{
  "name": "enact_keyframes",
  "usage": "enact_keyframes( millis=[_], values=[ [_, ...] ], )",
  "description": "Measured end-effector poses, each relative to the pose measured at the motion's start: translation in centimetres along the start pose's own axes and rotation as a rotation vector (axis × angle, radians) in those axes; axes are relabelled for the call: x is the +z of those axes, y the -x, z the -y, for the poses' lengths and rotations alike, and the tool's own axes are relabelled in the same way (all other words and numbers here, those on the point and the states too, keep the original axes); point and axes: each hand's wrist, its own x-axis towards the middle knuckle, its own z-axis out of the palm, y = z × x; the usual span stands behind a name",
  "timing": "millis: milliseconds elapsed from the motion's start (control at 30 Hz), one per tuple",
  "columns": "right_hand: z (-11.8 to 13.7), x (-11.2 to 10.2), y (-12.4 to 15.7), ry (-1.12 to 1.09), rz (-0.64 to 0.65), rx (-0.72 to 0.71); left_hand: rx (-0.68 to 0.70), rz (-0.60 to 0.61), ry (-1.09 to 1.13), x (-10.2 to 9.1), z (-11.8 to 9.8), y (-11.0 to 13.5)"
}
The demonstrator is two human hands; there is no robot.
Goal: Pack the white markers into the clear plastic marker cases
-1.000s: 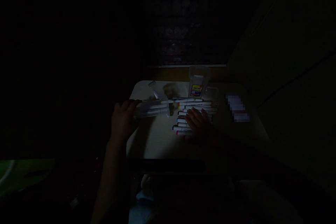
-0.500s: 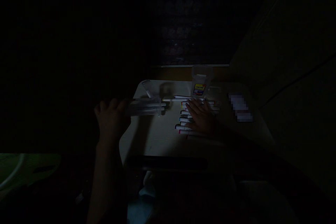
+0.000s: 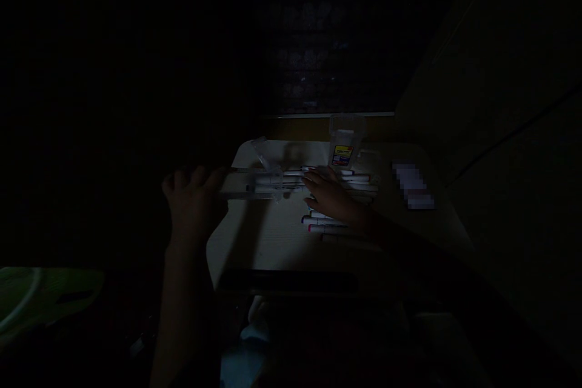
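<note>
My left hand [image 3: 193, 203] is wrapped round a clear plastic case [image 3: 268, 195], which lies on its side with its mouth toward the right and its lid [image 3: 266, 151] swung back. White markers [image 3: 292, 180] reach out of that mouth as far as the fingertips of my right hand [image 3: 334, 197]. The right hand lies over a row of white markers with coloured ends [image 3: 327, 228], fingers stretched and thumb apart. Its palm hides part of the row. Whether the fingertips press on the markers from the case is too dark to tell.
A clear container with a yellow label [image 3: 343, 148] stands at the back of the small white table [image 3: 268, 236]. A blurred-out flat rectangular thing [image 3: 413, 185] lies on the right. Along the front edge runs a dark strip [image 3: 288, 282]. The surroundings are very dark.
My right hand has shifted left, toward the case. Markers from the case now extend farther right out of its mouth. The left hand stays nearly in place.
</note>
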Motion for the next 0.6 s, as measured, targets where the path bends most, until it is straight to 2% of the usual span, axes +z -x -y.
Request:
enact_keyframes(
  millis=[167,333,400,500,600],
  values=[
    [0.2,1.3,-1.7,0.055,0.006,-0.034,-0.039,0.021,0.058,0.5,2.3,0.4],
    [-0.5,2.0,-1.6,0.116,0.023,-0.054,-0.137,0.024,0.037,1.6,6.4,1.2],
    [-0.7,1.9,-1.3,0.131,0.032,-0.063,-0.205,0.049,0.026,1.7,8.2,1.6],
    [-0.7,1.7,-1.1,0.149,0.055,-0.075,-0.291,0.005,0.049,1.4,10.4,2.0],
    [-0.7,1.8,-1.1,0.128,0.067,-0.079,-0.355,-0.030,0.117,1.5,10.8,1.7]
  ],
)
